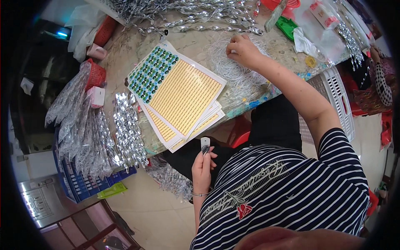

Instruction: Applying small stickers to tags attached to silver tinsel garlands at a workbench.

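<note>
Head view shows the left hand [203, 166] pinching a small silver piece [205, 145] between thumb and fingers, held up just below the table edge [125, 54] near the stacked sticker sheets [183, 98]. Farther up, the right hand [241, 50] rests with fingers curled into a tangle of white string [229, 68] on the table, just beside silver twisted strips [200, 18].

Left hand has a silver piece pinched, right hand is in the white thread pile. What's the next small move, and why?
Probably pinch a single strand out of the white thread pile and bring it toward the left hand. The right hand rests fingers-down on the tangle with no strand visibly lifted free, while the left hand holds the small silver piece upright near the table edge, apart from the threads.
</note>
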Available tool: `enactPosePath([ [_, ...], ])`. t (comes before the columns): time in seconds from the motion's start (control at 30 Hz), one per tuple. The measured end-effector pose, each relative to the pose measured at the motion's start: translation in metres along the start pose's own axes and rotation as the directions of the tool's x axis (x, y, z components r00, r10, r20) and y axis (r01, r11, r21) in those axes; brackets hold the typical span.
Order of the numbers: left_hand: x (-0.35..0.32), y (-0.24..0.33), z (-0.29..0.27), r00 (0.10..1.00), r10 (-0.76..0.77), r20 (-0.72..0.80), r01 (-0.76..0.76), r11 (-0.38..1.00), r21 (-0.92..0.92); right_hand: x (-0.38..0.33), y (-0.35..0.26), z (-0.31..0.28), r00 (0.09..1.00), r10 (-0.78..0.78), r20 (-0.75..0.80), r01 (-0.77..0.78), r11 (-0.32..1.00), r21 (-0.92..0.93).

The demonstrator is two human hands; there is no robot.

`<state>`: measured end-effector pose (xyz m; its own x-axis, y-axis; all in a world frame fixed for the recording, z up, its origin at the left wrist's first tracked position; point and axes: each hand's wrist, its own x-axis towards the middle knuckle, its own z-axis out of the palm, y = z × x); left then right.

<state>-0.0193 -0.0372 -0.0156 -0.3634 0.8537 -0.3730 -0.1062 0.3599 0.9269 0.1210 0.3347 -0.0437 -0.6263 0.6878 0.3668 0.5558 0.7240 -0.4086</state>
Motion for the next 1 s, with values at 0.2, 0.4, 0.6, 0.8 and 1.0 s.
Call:
enactPosePath([
  [0.2, 0.005, -0.003, 0.005, 0.999, 0.009, 0.050, -0.011, 0.999, 0.038, -0.015, -0.012, -0.031, 0.999, -0.004, -0.048, 0.012, 0.986, 0.166],
  [0.4, 0.005, -0.001, 0.011, 0.996, 0.048, 0.073, -0.053, 0.996, 0.073, -0.042, -0.033, -0.058, 0.975, 0.177, 0.136, -0.220, 0.865, 0.451],
  [0.6, -0.001, -0.002, 0.017, 0.996, 0.047, 0.069, -0.054, 0.994, 0.099, -0.072, -0.025, -0.061, 0.959, 0.236, 0.156, -0.283, 0.795, 0.537],
  [0.8, -0.013, -0.004, 0.022, 0.996, 0.059, 0.063, -0.067, 0.989, 0.128, -0.095, -0.018, -0.063, 0.909, 0.339, 0.244, -0.414, 0.655, 0.632],
  [1.0, -0.024, -0.003, 0.031, 0.998, 0.057, 0.034, -0.062, 0.988, 0.144, -0.110, -0.019, -0.074, 0.848, 0.425, 0.316, -0.512, 0.504, 0.696],
])
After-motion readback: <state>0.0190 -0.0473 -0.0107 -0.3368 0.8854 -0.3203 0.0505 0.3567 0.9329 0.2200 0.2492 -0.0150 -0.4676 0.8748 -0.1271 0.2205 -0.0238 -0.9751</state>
